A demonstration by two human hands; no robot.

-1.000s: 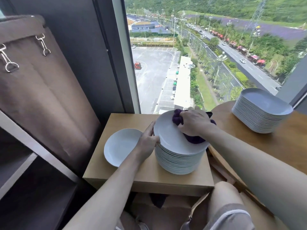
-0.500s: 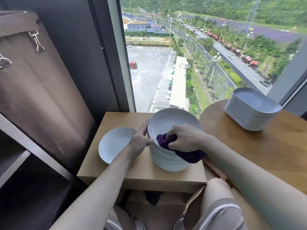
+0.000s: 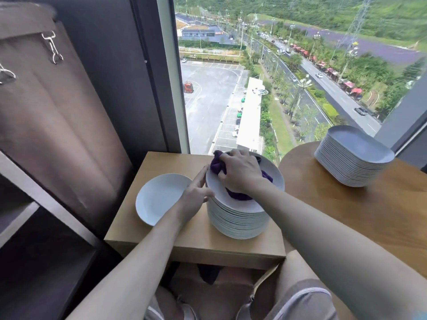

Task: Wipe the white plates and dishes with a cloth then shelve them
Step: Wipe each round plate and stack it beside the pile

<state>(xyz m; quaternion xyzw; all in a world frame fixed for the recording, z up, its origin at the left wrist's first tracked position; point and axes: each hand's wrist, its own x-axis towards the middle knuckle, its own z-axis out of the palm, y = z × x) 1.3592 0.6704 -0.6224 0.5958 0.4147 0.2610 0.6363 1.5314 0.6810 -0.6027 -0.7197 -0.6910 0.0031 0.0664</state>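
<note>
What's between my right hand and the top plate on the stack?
The purple cloth, bunched under the right hand and pressed onto the top plate, as the head view shows.

Upper-floor room, home or office unclear: tall window (image 3: 231, 54) overlooks car park (image 3: 208, 107); stacked white plates (image 3: 238, 224) on wooden side table (image 3: 161, 241), brown curtain (image 3: 57, 135) left, shelf unit (image 3: 39, 195) near left.

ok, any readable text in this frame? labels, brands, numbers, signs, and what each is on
Nothing legible in this frame.
Red sign on the distant low building outside the window: too small and blurred to read.
Stack of round white plates, single white plate, stack of rectangular dishes, purple cloth: no print or marks visible.
</note>
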